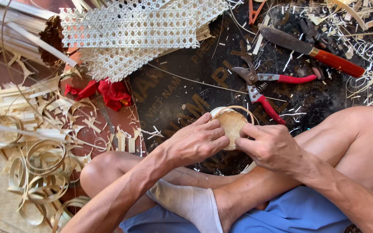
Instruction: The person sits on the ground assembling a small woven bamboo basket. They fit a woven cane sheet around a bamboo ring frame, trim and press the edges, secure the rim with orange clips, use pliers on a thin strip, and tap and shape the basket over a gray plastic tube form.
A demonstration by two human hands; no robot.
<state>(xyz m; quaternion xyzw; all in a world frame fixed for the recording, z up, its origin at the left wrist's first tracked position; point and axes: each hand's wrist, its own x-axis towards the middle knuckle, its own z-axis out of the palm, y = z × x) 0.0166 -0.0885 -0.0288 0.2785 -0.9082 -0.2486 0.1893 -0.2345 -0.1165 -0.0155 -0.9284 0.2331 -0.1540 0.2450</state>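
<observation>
- Landmark: small woven basket, held low over the crossed legs, in front of the dark printed board. Everything below is placed relative to it.
- Far left of basket: curled bamboo strips and short offcuts litter the floor; looks like waste dropped where it fell, out of the working zone.
- Upper left of basket: sheet of open-weave cane mesh lying flat, partly over a bundle of long splints. Red cloth sits just below the mesh edge.
- Left hand: fingers clenched around the basket's left rim, thumb on top; reads as a bracing grip to stop it turning.
- Basket is pinched between both hands, mouth tilted toward the camera, a thin loose strip arcing over its rim.
- Right hand: fingers curled onto the basket's right side, tips pressing the weave.
- Above right of basket: red-handled pruning shears, on the board, near the basket.
- Further upper right: knife with red handle, amid shavings.
</observation>
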